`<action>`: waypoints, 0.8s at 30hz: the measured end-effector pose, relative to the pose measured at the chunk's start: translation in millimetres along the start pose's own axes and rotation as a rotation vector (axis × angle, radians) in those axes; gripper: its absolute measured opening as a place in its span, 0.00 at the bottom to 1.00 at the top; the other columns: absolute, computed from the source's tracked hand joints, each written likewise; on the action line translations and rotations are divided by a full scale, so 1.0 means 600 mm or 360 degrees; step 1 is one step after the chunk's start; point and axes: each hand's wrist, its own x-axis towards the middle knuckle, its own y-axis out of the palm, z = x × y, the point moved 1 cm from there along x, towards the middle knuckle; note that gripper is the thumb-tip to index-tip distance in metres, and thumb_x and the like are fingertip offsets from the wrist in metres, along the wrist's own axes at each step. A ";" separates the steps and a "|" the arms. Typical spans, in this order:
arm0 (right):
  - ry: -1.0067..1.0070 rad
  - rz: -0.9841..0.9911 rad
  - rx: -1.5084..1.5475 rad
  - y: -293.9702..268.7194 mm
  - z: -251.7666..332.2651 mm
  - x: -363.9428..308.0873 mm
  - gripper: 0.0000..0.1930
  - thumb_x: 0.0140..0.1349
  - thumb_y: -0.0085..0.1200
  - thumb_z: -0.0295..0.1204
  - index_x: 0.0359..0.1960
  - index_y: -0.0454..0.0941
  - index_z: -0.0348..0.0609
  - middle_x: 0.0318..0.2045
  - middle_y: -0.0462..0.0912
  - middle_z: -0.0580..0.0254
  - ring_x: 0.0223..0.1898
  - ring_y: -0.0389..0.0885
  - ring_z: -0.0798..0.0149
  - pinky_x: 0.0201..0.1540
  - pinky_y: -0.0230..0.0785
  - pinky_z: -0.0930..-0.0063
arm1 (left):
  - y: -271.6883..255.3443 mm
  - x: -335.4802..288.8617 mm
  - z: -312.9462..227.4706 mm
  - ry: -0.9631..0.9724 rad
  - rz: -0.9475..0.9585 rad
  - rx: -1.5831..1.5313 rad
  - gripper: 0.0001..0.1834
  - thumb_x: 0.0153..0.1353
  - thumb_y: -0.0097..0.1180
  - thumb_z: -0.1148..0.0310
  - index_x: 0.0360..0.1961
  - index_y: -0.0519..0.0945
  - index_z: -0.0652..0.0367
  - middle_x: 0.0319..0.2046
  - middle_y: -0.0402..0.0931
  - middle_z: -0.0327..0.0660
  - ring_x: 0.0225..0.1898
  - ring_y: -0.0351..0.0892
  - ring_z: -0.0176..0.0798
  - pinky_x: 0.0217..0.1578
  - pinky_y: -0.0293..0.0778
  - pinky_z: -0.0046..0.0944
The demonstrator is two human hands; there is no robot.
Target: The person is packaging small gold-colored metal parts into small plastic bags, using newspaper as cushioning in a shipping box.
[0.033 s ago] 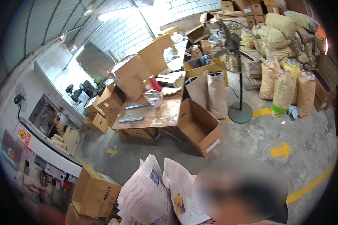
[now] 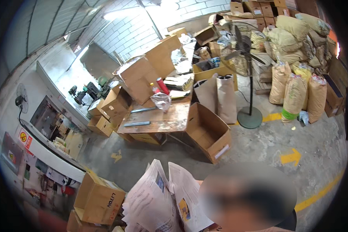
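Neither of my hands shows in the head view. Low in the middle stand large sheets of printed newspaper [image 2: 149, 201], their upper edges raised and spread into two flaps. A small yellow-and-blue picture is printed on the right newspaper flap [image 2: 189, 195]. What holds the sheets up cannot be seen. To the right of them, a grey blurred oval hides part of the lower edge, with a dark shape inside it. Left of the paper, a brown carton [image 2: 98, 197] with dark lettering sits on another carton [image 2: 79, 224].
Ahead is a worktable [image 2: 170, 120] carrying cartons, a red bottle [image 2: 162, 86], clear plastic and metal strips. An open carton [image 2: 218, 149] leans at its near corner. A standing fan [image 2: 249, 117] and filled sacks [image 2: 295, 96] occupy the right. Yellow markings [image 2: 290, 157] cross the concrete floor.
The whole scene has shifted slightly to the right and down in the picture. The newspaper sheets keep nearly the same shape and place.
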 end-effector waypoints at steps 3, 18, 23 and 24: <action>0.0036 -0.0205 -0.0330 0.048 0.055 0.091 0.12 0.57 0.53 0.26 0.41 0.81 0.37 0.35 0.81 0.65 0.35 0.78 0.71 0.41 0.71 0.74 | -0.028 0.083 0.005 -0.0015 -0.0122 0.0023 0.20 0.59 0.51 0.73 0.50 0.68 0.76 0.47 0.73 0.52 0.45 0.75 0.48 0.46 0.73 0.45; -0.0229 -0.0644 -0.2752 -0.080 0.183 0.801 0.09 0.41 0.51 0.29 0.25 0.81 0.42 0.26 0.81 0.47 0.33 0.80 0.46 0.38 0.72 0.56 | -0.277 0.568 -0.005 0.0014 -0.1090 -0.0248 0.17 0.60 0.51 0.75 0.47 0.71 0.77 0.42 0.75 0.51 0.39 0.77 0.44 0.41 0.74 0.44; 0.0060 -0.0794 -0.2708 -0.102 0.171 0.989 0.10 0.47 0.50 0.29 0.29 0.79 0.39 0.30 0.80 0.44 0.37 0.79 0.43 0.41 0.70 0.54 | -0.394 0.742 0.037 0.0297 -0.1345 -0.0383 0.19 0.61 0.48 0.76 0.52 0.67 0.77 0.45 0.74 0.53 0.41 0.77 0.46 0.44 0.73 0.44; 0.0054 -0.0799 -0.2739 -0.069 0.201 1.042 0.09 0.47 0.49 0.29 0.29 0.78 0.39 0.30 0.80 0.43 0.38 0.78 0.43 0.42 0.69 0.54 | -0.395 0.791 -0.016 0.0277 -0.1330 -0.0419 0.20 0.61 0.47 0.77 0.53 0.66 0.77 0.45 0.73 0.53 0.41 0.77 0.46 0.45 0.73 0.44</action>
